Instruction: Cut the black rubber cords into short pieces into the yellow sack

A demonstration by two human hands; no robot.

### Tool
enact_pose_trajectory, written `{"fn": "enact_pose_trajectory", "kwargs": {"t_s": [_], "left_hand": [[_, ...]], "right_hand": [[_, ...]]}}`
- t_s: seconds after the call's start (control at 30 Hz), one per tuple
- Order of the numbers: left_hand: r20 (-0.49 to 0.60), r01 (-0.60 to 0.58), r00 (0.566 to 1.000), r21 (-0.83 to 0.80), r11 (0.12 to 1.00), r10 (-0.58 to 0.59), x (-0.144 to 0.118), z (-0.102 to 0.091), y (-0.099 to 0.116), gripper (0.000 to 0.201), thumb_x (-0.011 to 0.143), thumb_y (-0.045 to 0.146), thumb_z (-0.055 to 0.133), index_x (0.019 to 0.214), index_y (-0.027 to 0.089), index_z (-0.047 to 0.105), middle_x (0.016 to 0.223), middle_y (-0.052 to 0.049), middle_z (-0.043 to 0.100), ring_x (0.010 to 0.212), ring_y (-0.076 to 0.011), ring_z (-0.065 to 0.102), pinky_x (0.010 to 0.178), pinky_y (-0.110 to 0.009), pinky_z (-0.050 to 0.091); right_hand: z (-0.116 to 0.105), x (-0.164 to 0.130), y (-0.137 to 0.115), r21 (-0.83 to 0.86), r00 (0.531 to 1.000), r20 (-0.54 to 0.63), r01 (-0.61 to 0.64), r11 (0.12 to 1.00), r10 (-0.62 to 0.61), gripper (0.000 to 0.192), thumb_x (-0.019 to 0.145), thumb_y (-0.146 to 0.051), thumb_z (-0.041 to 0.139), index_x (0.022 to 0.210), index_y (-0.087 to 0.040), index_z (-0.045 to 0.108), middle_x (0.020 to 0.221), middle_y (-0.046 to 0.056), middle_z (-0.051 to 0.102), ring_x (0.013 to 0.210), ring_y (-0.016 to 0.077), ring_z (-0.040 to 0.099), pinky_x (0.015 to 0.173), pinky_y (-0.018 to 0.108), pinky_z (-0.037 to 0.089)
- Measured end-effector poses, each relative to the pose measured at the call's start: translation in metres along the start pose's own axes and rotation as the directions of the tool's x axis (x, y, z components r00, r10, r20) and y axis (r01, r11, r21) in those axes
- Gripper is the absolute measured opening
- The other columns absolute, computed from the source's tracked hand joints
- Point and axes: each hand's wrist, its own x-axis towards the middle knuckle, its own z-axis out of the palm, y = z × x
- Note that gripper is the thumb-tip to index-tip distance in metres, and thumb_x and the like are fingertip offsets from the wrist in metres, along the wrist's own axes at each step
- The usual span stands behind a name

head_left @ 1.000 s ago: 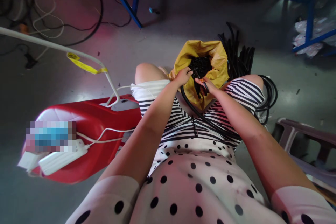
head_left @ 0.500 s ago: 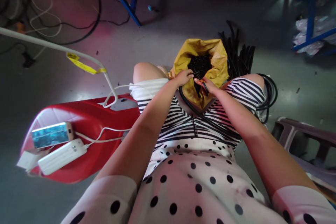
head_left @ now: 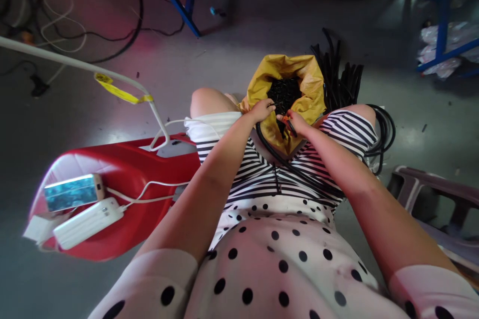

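I sit with a yellow bag between my knees, its mouth open on a heap of small black pieces. My left hand pinches the end of a black tube at the bag's mouth. That tube loops down over my striped lap. My right hand is closed around a small cutting tool with orange handles, right beside the tube end. The two hands almost touch.
A red plastic chair at my left carries a phone and a white power bank with a white cable. Black tube coils hang by my right knee, more tubes lie behind the bag. A grey stool stands right.
The hands have barely shifted over the bag mouth. The view drifted very slightly.
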Motion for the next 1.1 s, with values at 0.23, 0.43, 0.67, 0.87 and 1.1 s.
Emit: {"fn": "enact_pose_trajectory", "kwargs": {"t_s": [0.23, 0.43, 0.67, 0.87, 1.1], "left_hand": [[0.097, -0.098, 0.991, 0.065, 0.993, 0.092, -0.008, 0.0, 0.001, 0.022, 0.092, 0.02, 0.063, 0.107, 0.016, 0.077, 0.116, -0.011, 0.081, 0.11, -0.0261, 0.072, 0.107, -0.037, 0.054], [0.083, -0.069, 0.995, 0.069, 0.995, 0.063, -0.006, 0.001, -0.004, 0.02, 0.093, 0.021, 0.062, 0.108, 0.018, 0.075, 0.113, -0.009, 0.08, 0.108, -0.0253, 0.07, 0.107, -0.038, 0.053], [0.016, -0.014, 1.0, -0.047, 0.999, 0.015, -0.003, 0.004, -0.005, 0.004, 0.091, 0.021, 0.066, 0.091, 0.02, 0.069, 0.093, -0.005, 0.072, 0.099, -0.0233, 0.066, 0.1, -0.035, 0.051], [-0.004, 0.023, 1.0, -0.082, 0.996, -0.023, -0.005, 0.003, -0.003, 0.009, 0.094, 0.023, 0.067, 0.086, 0.02, 0.065, 0.084, -0.004, 0.067, 0.093, -0.0223, 0.063, 0.095, -0.035, 0.05], [-0.052, 0.156, 0.984, -0.24, 0.958, -0.173, -0.017, 0.005, 0.016, 0.017, 0.103, 0.019, 0.069, 0.087, 0.018, 0.063, 0.073, 0.001, 0.054, 0.07, -0.0155, 0.054, 0.077, -0.03, 0.044]], "right_hand": [[-0.003, 0.002, -0.001, 0.041, 0.995, 0.031, -0.092, 0.995, 0.091, 0.063, 0.094, -0.083, 0.075, 0.1, -0.026, 0.049, 0.068, -0.005, 0.053, 0.052, 0.0145, 0.049, 0.048, 0.026, 0.04], [0.003, 0.011, 0.004, -0.023, 0.999, -0.014, -0.03, 0.999, 0.029, 0.059, 0.095, -0.076, 0.079, 0.097, -0.025, 0.05, 0.076, -0.001, 0.058, 0.066, 0.0166, 0.054, 0.061, 0.027, 0.043], [0.003, 0.018, 0.004, -0.162, 0.998, -0.046, 0.032, 0.986, -0.04, 0.052, 0.1, -0.067, 0.077, 0.092, -0.024, 0.05, 0.08, 0.0, 0.059, 0.071, 0.0169, 0.054, 0.067, 0.028, 0.044], [0.003, 0.018, 0.006, -0.123, 0.999, -0.037, 0.033, 0.992, -0.038, 0.051, 0.101, -0.068, 0.076, 0.097, -0.023, 0.051, 0.074, -0.001, 0.056, 0.065, 0.0164, 0.053, 0.064, 0.028, 0.048], [0.003, 0.019, 0.005, -0.099, 0.998, -0.061, -0.006, 0.995, 0.0, 0.055, 0.098, -0.071, 0.079, 0.102, -0.022, 0.055, 0.072, -0.001, 0.057, 0.062, 0.0159, 0.053, 0.063, 0.03, 0.052]]}}
